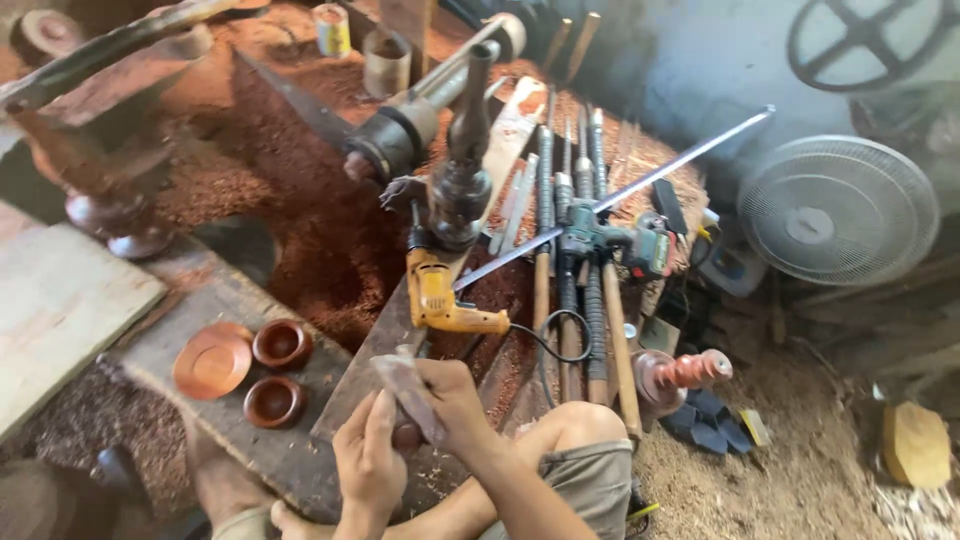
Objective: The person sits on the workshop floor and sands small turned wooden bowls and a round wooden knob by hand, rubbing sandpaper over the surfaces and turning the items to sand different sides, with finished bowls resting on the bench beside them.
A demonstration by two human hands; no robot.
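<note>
**Both hands on a small wooden piece above the plank**

A small dark wooden piece sits low in the middle of the view, over the person's lap, with a strip of sandpaper draped across it. The right hand has its grip closed on the strip and the piece; the left hand presses flat fingers against them. Just beyond lies a yellow electric drill on a long plank. To the left, two wooden bowls and a round wooden plate rest on the desk. Long-handled turning tools lie to the right.
</note>
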